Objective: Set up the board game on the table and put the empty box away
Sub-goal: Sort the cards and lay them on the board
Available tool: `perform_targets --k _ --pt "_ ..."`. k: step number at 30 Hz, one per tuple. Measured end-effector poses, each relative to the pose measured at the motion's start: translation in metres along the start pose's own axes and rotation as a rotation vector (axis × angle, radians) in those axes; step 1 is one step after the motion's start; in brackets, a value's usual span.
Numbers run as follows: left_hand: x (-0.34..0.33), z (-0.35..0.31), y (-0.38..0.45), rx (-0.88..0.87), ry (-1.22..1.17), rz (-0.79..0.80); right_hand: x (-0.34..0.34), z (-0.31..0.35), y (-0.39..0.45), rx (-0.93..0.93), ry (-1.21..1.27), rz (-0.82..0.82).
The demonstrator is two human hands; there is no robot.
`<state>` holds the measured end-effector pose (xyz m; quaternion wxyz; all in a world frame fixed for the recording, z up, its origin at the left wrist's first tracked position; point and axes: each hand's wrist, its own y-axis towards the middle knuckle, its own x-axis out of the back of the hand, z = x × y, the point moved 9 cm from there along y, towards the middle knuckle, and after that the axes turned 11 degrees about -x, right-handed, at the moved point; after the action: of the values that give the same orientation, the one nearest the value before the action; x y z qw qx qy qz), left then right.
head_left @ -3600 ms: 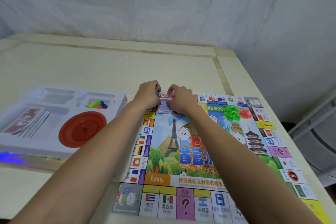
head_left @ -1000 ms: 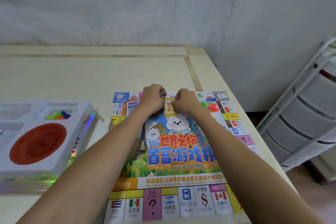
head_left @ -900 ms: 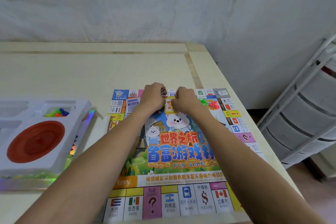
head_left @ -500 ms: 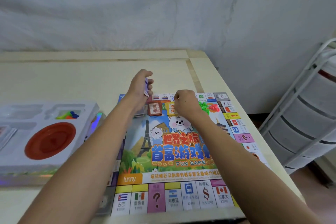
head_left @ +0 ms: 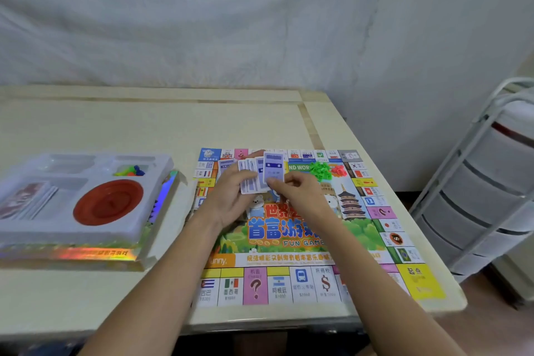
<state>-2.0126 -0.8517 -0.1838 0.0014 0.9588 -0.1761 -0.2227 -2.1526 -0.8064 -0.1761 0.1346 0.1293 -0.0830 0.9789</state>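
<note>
The colourful game board (head_left: pixel 289 243) lies flat on the right half of the table. Above its far part my left hand (head_left: pixel 231 196) holds a fanned stack of purple-backed cards (head_left: pixel 254 179). My right hand (head_left: pixel 297 192) pinches the front card (head_left: pixel 273 167) of that fan. One more card (head_left: pixel 226 166) lies on the board's far left. Green pieces (head_left: pixel 319 170) and red pieces (head_left: pixel 338 170) sit in a pile at the board's far right. The open game box (head_left: pixel 101 254) with its white insert tray (head_left: pixel 161 182) stands to the left.
The tray holds a red dish (head_left: pixel 108 202), small coloured pawns (head_left: pixel 130 170) and a stack of paper money (head_left: pixel 27 201). A white drawer cart (head_left: pixel 488 196) stands off the table's right edge. Cream table surface (head_left: pixel 130 127) stretches behind, against a white cloth backdrop.
My hands came back together above the board. The left hand now fans out its cards and the right hand has taken hold of the front one. The view shifted slightly.
</note>
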Motion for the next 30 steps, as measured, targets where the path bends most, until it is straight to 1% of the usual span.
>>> perform_targets --k 2,3,6,7,10,12,14,15,16,18,20,23,25,27,28,30 --pt "0.001 0.0 -0.005 -0.004 0.016 0.041 0.004 -0.004 -0.003 -0.044 0.033 0.014" --pt "0.004 0.001 -0.006 0.0 0.049 0.03 0.006 -0.005 -0.004 -0.057 0.04 0.022" --pt "0.012 0.004 -0.007 0.004 0.129 -0.07 0.009 -0.003 -0.007 -0.065 0.027 0.023" --pt "0.012 0.003 -0.008 -0.009 0.16 -0.074 0.008 -0.002 -0.007 -0.056 0.033 0.022" --pt "0.001 0.0 -0.016 -0.004 0.197 -0.003 0.007 0.004 -0.011 -0.038 0.066 -0.006" --pt "-0.004 -0.004 -0.02 -0.009 0.119 0.014 0.007 0.004 -0.011 -0.051 0.089 -0.027" --pt "-0.005 -0.007 -0.018 -0.052 0.069 0.068 0.006 0.002 -0.011 -0.088 0.15 -0.007" --pt "-0.004 -0.008 -0.017 -0.074 0.081 0.056 0.004 0.002 -0.011 -0.103 0.188 0.019" --pt "-0.003 -0.003 -0.015 -0.044 0.051 0.038 0.0 0.002 -0.014 -0.113 0.224 0.054" --pt "-0.006 0.001 -0.012 -0.027 0.059 0.054 -0.009 0.005 -0.018 -0.106 0.277 0.129" --pt "-0.015 -0.001 -0.012 -0.044 0.081 0.079 -0.015 0.005 -0.021 -0.086 0.305 0.161" --pt "-0.023 -0.007 -0.012 -0.063 0.051 0.096 -0.009 0.005 -0.02 -0.029 0.268 0.072" --pt "-0.013 -0.016 -0.007 -0.128 0.217 0.04 -0.001 0.007 -0.018 0.031 0.164 -0.02" --pt "0.001 -0.03 -0.007 -0.237 0.479 -0.058 0.004 0.01 -0.017 0.086 -0.01 -0.121" --pt "0.005 -0.033 -0.007 -0.28 0.574 -0.073 0.003 0.011 -0.016 0.097 -0.084 -0.146" --pt "0.005 -0.032 -0.006 -0.316 0.719 -0.042 -0.003 0.008 -0.015 0.093 -0.196 -0.131"
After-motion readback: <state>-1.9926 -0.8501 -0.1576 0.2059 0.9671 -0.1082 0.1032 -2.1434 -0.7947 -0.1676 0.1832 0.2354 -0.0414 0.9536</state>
